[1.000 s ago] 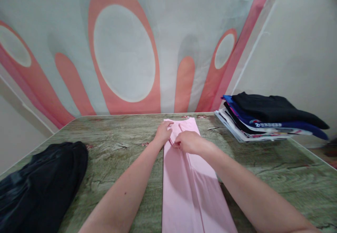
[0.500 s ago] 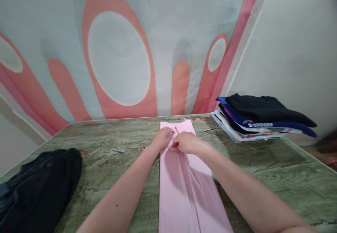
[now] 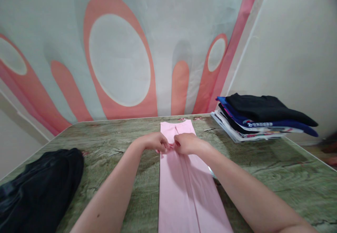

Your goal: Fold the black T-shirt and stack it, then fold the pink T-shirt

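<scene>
A pink garment (image 3: pixel 176 191), folded into a long strip, lies lengthwise on the table with its curved neckline at the far end. A fold line runs down its middle. Near that far end my left hand (image 3: pixel 156 142) reaches in from the left edge, its fingers closed in a pinch on the pink cloth. My right hand (image 3: pixel 188 143) lies over the strip close beside it, fingers curled down and closed on the same cloth. A small gathered bit of fabric shows between the two hands; the fingertips are partly hidden.
A dark, loosely heaped garment (image 3: pixel 39 187) lies at the left of the wood-patterned table (image 3: pixel 118 180). At the back right stands a stack of folded clothes (image 3: pixel 252 117), black on top. Behind the table hangs a grey and coral patterned backdrop (image 3: pixel 163 50).
My left hand has shifted left and slightly toward me, from upon the strip to its left edge, drawing a bit of cloth. My right hand has barely moved.
</scene>
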Action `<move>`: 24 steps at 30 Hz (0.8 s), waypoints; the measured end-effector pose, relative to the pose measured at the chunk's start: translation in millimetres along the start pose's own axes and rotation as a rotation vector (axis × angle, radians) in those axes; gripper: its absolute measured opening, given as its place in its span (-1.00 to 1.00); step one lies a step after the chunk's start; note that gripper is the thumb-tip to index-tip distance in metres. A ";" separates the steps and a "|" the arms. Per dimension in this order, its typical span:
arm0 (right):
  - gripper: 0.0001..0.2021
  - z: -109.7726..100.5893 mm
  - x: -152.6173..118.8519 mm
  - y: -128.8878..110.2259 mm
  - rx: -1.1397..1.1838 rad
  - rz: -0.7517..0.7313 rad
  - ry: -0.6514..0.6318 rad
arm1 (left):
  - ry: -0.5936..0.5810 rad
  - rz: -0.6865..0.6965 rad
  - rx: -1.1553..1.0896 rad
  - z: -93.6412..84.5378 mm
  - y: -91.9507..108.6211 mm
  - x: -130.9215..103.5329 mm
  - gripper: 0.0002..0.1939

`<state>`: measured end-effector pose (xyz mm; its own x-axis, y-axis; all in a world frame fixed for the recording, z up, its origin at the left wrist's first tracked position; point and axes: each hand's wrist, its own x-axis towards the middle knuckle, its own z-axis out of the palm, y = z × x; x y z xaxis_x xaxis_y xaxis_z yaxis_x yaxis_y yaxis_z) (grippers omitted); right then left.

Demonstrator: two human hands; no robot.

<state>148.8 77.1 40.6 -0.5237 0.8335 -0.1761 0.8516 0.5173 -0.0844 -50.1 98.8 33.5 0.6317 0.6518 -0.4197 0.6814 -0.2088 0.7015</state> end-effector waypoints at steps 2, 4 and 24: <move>-0.68 1.0 -0.4 -0.5 -0.004 0.000 0.008 | -0.054 0.052 0.088 1.9 6.4 -3.1 -0.77; -0.68 2.1 -0.7 -2.4 -0.023 0.005 0.010 | -0.062 0.080 0.189 3.4 11.6 -3.2 -0.79; -0.80 0.1 5.8 13.9 0.181 0.009 0.046 | -0.049 0.067 0.393 10.7 27.6 -4.6 -0.79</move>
<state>157.6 89.1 38.3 -0.5127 0.8482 -0.1329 0.8442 0.4697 -0.2583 -30.3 82.3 48.6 0.6899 0.5938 -0.4141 0.7216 -0.5187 0.4585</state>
